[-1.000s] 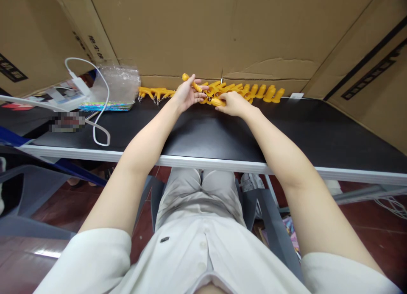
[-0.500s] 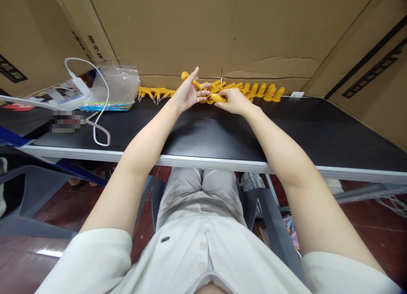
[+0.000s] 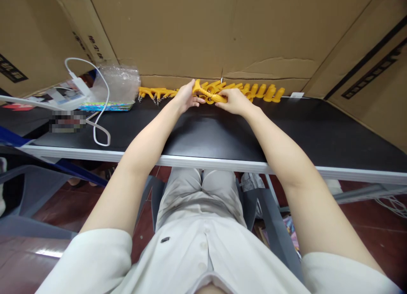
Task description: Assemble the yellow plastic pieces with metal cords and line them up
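Observation:
My left hand (image 3: 187,98) grips a yellow corkscrew (image 3: 197,88) by its crosswise plastic handle, the thumb up along it. Its yellow shank slants down to the right, toward a yellow plastic sleeve (image 3: 219,98). Fingers of my right hand (image 3: 234,100) are wrapped round that sleeve. The corkscrew and the sleeve meet or nearly meet between my hands; whether they are joined I cannot tell. Just behind lie more yellow pieces (image 3: 216,85), partly hidden by my hands.
Left of my hands, several yellow corkscrews (image 3: 155,92) with bare metal spirals lie in a row. Yellow sleeves (image 3: 270,92) stand to the right along the cardboard wall (image 3: 197,31). A clear plastic bag (image 3: 116,84) and a white cable (image 3: 108,95) are on the black table (image 3: 216,137).
My left hand has turned the corkscrew, so its handle now stands upright by the thumb, and its fingers have closed in. My right hand stays almost still with the sleeve.

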The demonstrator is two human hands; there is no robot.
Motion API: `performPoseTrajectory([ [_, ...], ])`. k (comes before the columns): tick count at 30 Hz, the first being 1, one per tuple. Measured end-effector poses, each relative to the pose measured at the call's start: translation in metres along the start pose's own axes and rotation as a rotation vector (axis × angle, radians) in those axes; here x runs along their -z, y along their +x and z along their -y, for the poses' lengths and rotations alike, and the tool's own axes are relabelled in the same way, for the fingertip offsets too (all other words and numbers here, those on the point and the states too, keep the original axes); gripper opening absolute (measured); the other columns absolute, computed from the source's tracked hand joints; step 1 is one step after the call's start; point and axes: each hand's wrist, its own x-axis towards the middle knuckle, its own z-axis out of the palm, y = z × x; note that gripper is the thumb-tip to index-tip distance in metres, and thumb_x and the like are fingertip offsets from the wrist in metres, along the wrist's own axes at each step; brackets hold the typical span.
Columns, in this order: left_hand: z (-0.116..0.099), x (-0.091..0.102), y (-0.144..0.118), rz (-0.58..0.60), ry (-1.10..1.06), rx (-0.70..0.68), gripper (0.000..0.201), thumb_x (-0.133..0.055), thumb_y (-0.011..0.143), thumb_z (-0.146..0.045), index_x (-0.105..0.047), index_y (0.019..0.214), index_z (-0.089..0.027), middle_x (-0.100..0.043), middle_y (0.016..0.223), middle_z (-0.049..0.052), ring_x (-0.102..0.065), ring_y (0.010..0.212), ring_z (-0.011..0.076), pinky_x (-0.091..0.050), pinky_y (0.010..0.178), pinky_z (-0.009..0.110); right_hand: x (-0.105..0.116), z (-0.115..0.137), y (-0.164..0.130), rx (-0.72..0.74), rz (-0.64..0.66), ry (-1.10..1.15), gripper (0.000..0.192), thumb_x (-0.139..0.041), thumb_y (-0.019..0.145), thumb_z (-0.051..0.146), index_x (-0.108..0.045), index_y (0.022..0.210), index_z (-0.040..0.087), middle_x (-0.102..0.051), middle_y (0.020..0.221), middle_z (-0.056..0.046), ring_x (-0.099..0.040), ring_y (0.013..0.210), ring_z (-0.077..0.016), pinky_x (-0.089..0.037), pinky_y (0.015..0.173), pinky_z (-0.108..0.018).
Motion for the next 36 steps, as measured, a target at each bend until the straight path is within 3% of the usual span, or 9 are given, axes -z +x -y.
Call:
performPoseTrajectory([
  [3,0.006,-0.001,0.004,-0.068,0.195,-0.031,0.059,-0.034,0.114,-0.059,-0.040,0.163,-0.026,-0.073,0.119,0.011,-0.083,0.102,0.0295,-0.061,0.082,0.037,0.000,-0.002,0.000,0.014,0.008,-0.017,0.023,-0.073,0.098,0.028,-0.081,0.111,0.011,-0.081,0.110,-0.015,-0.074,0.103,-0.0317,-0.051,0.093,-0.038],
  [6,0.004,-0.001,-0.003,-0.040,0.419,-0.093,0.062,-0.041,0.115,-0.043,-0.026,0.173,-0.028,-0.073,0.125,0.012,-0.083,0.105,0.0315,-0.061,0.091,0.043,-0.002,-0.007,0.001,0.013,0.005,-0.024,0.026,-0.072,0.099,0.031,-0.082,0.113,0.012,-0.082,0.113,-0.016,-0.074,0.107,-0.0329,-0.052,0.095,-0.039],
  [8,0.002,0.001,-0.010,-0.021,0.596,-0.152,0.067,-0.051,0.111,-0.040,-0.031,0.173,-0.029,-0.074,0.129,0.011,-0.081,0.111,0.0323,-0.061,0.099,0.045,-0.004,-0.010,0.002,0.008,-0.001,-0.027,0.028,-0.073,0.099,0.034,-0.082,0.113,0.012,-0.082,0.114,-0.016,-0.074,0.107,-0.0335,-0.053,0.095,-0.040],
  [12,-0.001,0.004,-0.022,-0.070,0.988,-0.267,0.059,-0.059,0.103,-0.047,-0.057,0.158,-0.025,-0.075,0.140,0.012,-0.069,0.135,0.0370,-0.052,0.118,0.050,-0.007,-0.016,0.004,0.018,-0.010,-0.016,0.031,-0.074,0.096,0.036,-0.083,0.115,0.013,-0.082,0.112,-0.015,-0.074,0.107,-0.0341,-0.055,0.097,-0.042],
  [14,-0.002,0.005,-0.025,-0.065,1.094,-0.279,0.058,-0.063,0.100,-0.047,-0.061,0.153,-0.023,-0.075,0.142,0.013,-0.066,0.139,0.0386,-0.051,0.120,0.051,-0.008,-0.018,0.005,0.020,-0.016,0.000,0.032,-0.075,0.095,0.037,-0.083,0.115,0.013,-0.082,0.113,-0.015,-0.074,0.107,-0.0345,-0.055,0.098,-0.043],
  [24,0.003,0.010,-0.017,0.013,1.106,-0.277,0.051,-0.066,0.094,-0.039,-0.060,0.140,-0.019,-0.077,0.114,0.014,-0.074,0.119,0.0372,-0.055,0.110,0.049,-0.014,-0.032,0.011,0.082,-0.082,0.111,0.047,-0.081,0.090,0.044,-0.080,0.127,0.016,-0.080,0.119,-0.015,-0.072,0.115,-0.0376,-0.057,0.107,-0.053],
  [30,0.005,0.014,-0.016,-0.053,1.103,-0.276,0.047,-0.065,0.091,-0.028,-0.063,0.137,-0.020,-0.077,0.114,0.014,-0.074,0.120,0.0367,-0.055,0.110,0.048,-0.016,-0.044,0.013,-0.038,-0.047,0.320,0.070,-0.092,0.085,0.042,-0.065,0.145,0.019,-0.070,0.139,-0.016,-0.074,0.113,-0.0319,-0.061,0.107,-0.053],
  [36,0.002,0.017,-0.019,-0.091,1.100,-0.272,0.044,-0.059,0.095,-0.031,-0.067,0.137,-0.022,-0.077,0.116,0.013,-0.073,0.123,0.0379,-0.054,0.111,0.050,0.005,-0.024,0.001,-0.160,-0.024,0.536,0.054,-0.100,0.080,0.042,-0.067,0.118,0.021,-0.075,0.116,-0.011,-0.078,0.107,-0.0285,-0.067,0.095,-0.045],
])
